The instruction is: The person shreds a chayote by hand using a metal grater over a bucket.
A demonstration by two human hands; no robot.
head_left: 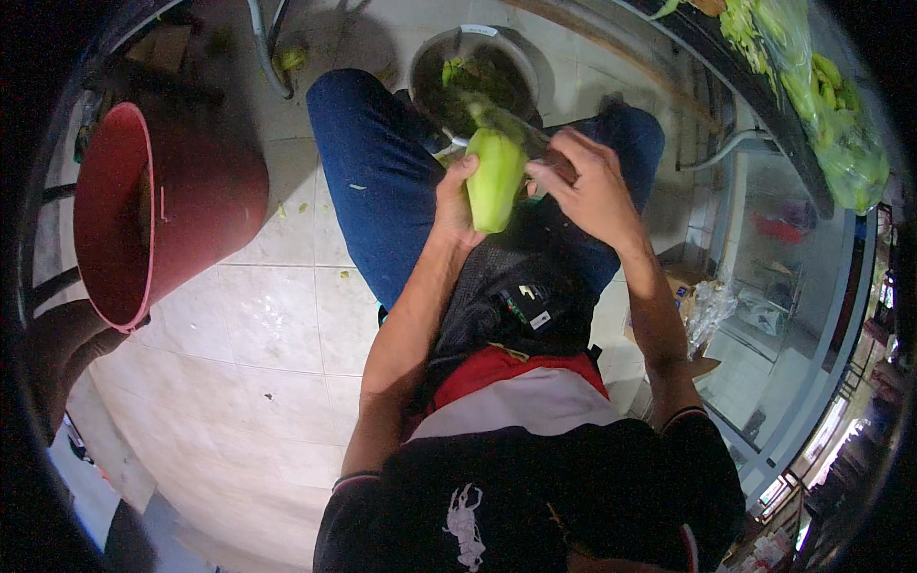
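Upright between my knees, a long pale-green vegetable (pixel 495 186) sits in my left hand (pixel 456 196), whose fingers wrap round its left side and bottom. Beside its right side, my right hand (pixel 583 186) is closed on a knife-like tool (pixel 554 158); its blade is blurred over the vegetable's top, so its exact shape is unclear. Just beyond, a round basin (pixel 522 72) holds green scraps, partly hidden behind the vegetable and blade. My jeans-clad legs (pixel 349 167) are bent to either side.
A red bucket (pixel 210 201) stands at left on the tiled floor (pixel 258 315), which has scattered scraps. At upper right, plastic bags of green produce (pixel 831 115) rest on a dark ledge (pixel 735 86). A metal-framed glass panel (pixel 764 286) and crumpled plastic (pixel 707 306) are at right.
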